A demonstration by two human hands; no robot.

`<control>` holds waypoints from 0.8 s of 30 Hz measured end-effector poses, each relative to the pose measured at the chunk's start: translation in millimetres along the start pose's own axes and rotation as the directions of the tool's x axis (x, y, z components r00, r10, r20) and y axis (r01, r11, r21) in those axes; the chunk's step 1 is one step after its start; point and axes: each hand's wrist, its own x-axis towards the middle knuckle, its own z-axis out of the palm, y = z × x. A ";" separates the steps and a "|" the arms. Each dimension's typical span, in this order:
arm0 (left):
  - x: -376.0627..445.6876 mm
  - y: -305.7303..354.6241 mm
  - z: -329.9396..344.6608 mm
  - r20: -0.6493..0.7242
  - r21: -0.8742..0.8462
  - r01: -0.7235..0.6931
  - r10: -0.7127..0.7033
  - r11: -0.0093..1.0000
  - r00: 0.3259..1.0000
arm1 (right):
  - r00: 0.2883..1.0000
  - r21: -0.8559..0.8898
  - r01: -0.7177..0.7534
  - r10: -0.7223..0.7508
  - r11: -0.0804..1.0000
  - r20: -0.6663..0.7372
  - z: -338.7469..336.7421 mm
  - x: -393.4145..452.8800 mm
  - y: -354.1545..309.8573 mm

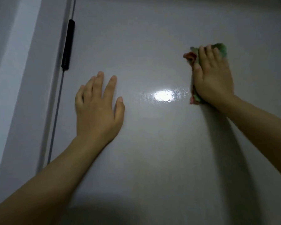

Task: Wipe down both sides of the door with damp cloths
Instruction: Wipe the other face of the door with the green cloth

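left hand [97, 109] flat on the pale door [152, 151], fingers straight, holding nothing, right hand [213, 78] pressing a bunched green-and-red cloth [190, 56] against the door, wet shiny patch [163, 95] between both hands, black hinge [68, 44] up left of the left hand

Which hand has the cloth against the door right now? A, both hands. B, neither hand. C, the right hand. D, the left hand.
C: the right hand presses the colourful cloth flat on the door, while the left hand rests bare on it.

Pale wall [10, 65] (dim light)
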 end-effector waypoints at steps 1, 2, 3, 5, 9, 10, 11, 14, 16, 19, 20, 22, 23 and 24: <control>0.1 0.6 -0.4 -0.002 0.001 -0.001 0.001 1.000 1.000 | 1.000 0.013 0.009 -0.009 1.000 -0.010 2.8 -11.3 -12.5; 0.2 1.2 -0.9 -0.006 0.002 0.000 0.000 1.000 1.000 | 0.996 0.021 0.087 -0.087 0.996 -0.022 6.1 -28.9 -25.3; 0.5 2.4 -1.6 -0.011 0.000 0.003 -0.003 1.000 1.000 | 0.977 0.016 0.214 -0.214 0.977 -0.016 9.2 -50.1 -37.1; 1.1 7.2 -3.0 -0.016 -0.008 0.024 -0.024 1.000 1.000 | 0.883 0.012 0.468 -0.468 0.884 0.034 12.2 -89.3 -49.1; 6.2 30.6 -3.4 -0.015 -0.069 0.031 -0.032 0.997 0.999 | 0.814 0.001 0.576 -0.574 0.817 0.091 6.1 -74.7 -34.0; 7.8 38.9 -2.3 -0.013 -0.088 0.006 -0.008 0.996 1.000 | 0.859 0.004 0.508 -0.507 0.861 0.074 4.1 -60.0 -30.3; 9.8 46.9 -0.5 -0.007 -0.100 -0.021 0.020 0.995 1.000 | 0.916 0.017 0.399 -0.399 0.917 0.051 2.2 -45.9 -27.0; 15.4 65.9 7.1 0.017 -0.112 -0.067 0.069 0.992 0.997 | 0.994 0.051 0.112 -0.112 0.992 -0.006 6.8 -34.9 -27.8; 16.1 71.6 12.4 0.033 -0.100 -0.062 0.065 0.993 0.997 | 0.985 0.050 0.170 -0.169 0.984 -0.020 9.5 -55.8 -30.8; 12.8 73.8 19.4 0.037 -0.018 -0.087 0.087 0.996 0.996 | 0.883 0.017 0.467 -0.467 0.884 0.051 4.7 -78.8 -7.4; 11.9 74.3 20.7 0.032 -0.004 -0.089 0.089 0.996 0.995 | 0.861 -0.001 0.505 -0.504 0.863 0.068 1.2 -71.8 7.0; 12.4 75.1 21.2 0.035 -0.004 -0.079 0.079 0.997 0.996 | 0.914 -0.026 0.404 -0.403 0.914 0.047 -3.2 -45.8 33.4; 12.1 75.9 20.9 0.039 -0.006 -0.074 0.074 0.997 0.996 | 0.960 -0.021 0.279 -0.278 0.960 0.029 -5.0 -31.0 44.3; 12.0 76.6 20.4 0.040 -0.005 -0.070 0.070 0.998 0.997 | 0.990 -0.003 0.143 -0.143 0.990 0.012 -5.4 -18.9 52.1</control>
